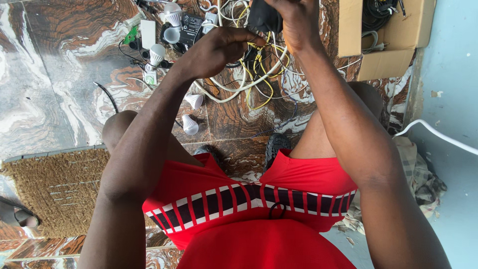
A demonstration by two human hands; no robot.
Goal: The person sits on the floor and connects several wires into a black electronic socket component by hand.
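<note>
Black, soft-looking part (264,17): I hold it clenched in my right hand (298,25), up at the top of view. My left hand (219,47) pinches at wires (259,65) just below it; what its fingertips grip I cannot tell. I judge the part light, the wires limp and snag-prone. Grip the part's body, not its leads. Bulbs (191,112) lie on the floor beneath my left forearm.

floor: brown marbled tiles (59,74) | coir mat (55,189) | wall: pale blue (448,60)
</note>
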